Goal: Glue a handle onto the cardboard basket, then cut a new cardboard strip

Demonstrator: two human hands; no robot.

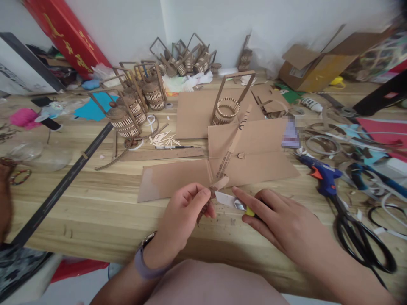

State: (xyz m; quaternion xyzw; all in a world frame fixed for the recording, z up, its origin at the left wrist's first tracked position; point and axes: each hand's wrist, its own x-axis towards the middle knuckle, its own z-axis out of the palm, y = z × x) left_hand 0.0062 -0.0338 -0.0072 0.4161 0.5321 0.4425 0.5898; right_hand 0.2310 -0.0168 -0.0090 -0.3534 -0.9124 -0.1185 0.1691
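Note:
My left hand (182,218) is closed, thumb and fingers pinching a narrow brown cardboard strip (220,182) whose curled end sticks out above them. Part of the strip is hidden by the fingers. In my right hand (282,222) is a utility knife (225,199) with a yellow and dark handle. Its blade points left, right beside the pinched strip; whether it touches cannot be made out. Beyond both hands lies a folded cardboard sheet (267,165), crossed by a long printed cardboard strip (233,144). A small handled basket (226,113) stands behind it.
Several lidded baskets (122,120) stand at left, near scattered white sticks (163,139) and a pen (174,147). A long black ruler (63,186) crosses the table's left side. On the right lie a blue glue gun (324,173) and black scissors (359,239). Another person's arm (4,199) shows at far left.

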